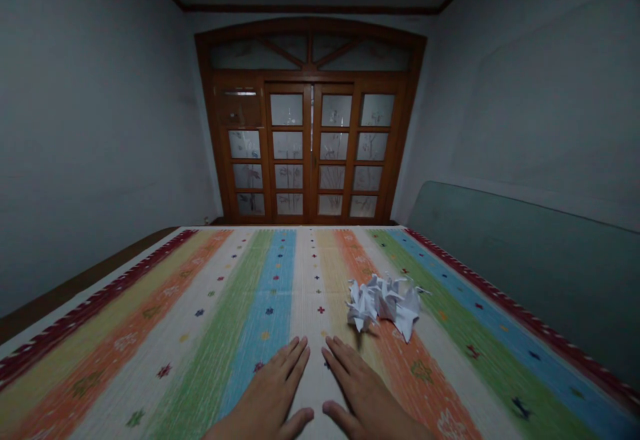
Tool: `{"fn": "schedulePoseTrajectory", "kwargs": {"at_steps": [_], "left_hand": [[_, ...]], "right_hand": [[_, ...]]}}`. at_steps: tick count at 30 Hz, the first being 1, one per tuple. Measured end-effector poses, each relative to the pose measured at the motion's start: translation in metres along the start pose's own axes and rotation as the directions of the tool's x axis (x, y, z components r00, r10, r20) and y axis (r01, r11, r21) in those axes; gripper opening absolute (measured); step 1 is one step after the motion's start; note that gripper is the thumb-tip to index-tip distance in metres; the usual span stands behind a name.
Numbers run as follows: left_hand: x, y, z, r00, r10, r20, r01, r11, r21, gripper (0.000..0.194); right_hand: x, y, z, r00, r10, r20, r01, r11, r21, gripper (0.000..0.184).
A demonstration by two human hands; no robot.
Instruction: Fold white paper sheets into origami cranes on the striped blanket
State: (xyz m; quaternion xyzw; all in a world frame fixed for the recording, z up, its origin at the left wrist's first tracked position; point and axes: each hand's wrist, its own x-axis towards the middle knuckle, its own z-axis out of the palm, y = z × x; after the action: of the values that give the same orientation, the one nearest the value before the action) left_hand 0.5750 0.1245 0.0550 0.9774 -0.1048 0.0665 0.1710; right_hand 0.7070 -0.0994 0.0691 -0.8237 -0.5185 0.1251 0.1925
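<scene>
Paper cranes: You have a small heap of white folded paper cranes in front of you. They sit on the cloth, a bit to the right of the middle, and they lean on each other.

Left hand: Your left hand lies flat, palm down, on the cloth. It holds nothing and is farther from the cranes than your right hand.

Right hand: Your right hand lies flat too, palm down and empty. Its fingers are near the cranes but do not touch them.

Grip: Both grips are spread wide and pinch nothing. Your hands can lie flat because they carry nothing.

Hands together: Your two hands sit side by side, with a small gap between them. Your fingertips point at the far door.

Cloth: The woven cloth has long stripes of green, blue, orange and cream, with a red edge. It lies flat, so the cranes stay put.

Room: A green panel stands along the right side. Far ahead is a wooden door with frosted glass panes.
</scene>
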Motion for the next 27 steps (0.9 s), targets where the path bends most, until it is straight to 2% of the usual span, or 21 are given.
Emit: {"fn": "schedulePoseTrajectory", "kwargs": {"at_steps": [7,12,16,23,25,27], "left_hand": [[0.001,-0.001,-0.006,0.999,0.020,-0.027,-0.019,1.000,0.011,0.091],[0.005,-0.014,-0.009,0.998,0.005,-0.067,-0.004,1.000,0.020,0.084],[0.009,-0.019,-0.011,0.999,0.003,-0.045,-0.002,1.000,0.024,0.083],[0.018,-0.028,-0.010,0.999,-0.044,0.016,0.043,0.998,0.036,0.087],[0.018,-0.030,-0.007,0.999,-0.032,-0.001,0.032,0.999,0.037,0.086],[0.017,-0.031,-0.006,0.998,-0.002,-0.058,0.004,0.999,0.044,0.083]], "right_hand": [[-0.002,-0.001,0.001,0.999,-0.031,-0.038,0.032,0.999,0.019,0.079],[0.003,-0.003,-0.010,1.000,0.009,-0.011,-0.008,0.999,0.033,0.079],[0.012,-0.003,-0.017,1.000,0.015,-0.008,-0.015,1.000,0.006,0.077],[0.017,0.008,-0.008,0.998,-0.001,-0.055,0.002,1.000,0.004,0.076],[0.016,0.010,-0.006,0.999,-0.001,-0.051,0.001,1.000,-0.006,0.077],[0.015,0.010,-0.005,0.995,-0.032,-0.096,0.029,0.999,-0.032,0.072]]}}
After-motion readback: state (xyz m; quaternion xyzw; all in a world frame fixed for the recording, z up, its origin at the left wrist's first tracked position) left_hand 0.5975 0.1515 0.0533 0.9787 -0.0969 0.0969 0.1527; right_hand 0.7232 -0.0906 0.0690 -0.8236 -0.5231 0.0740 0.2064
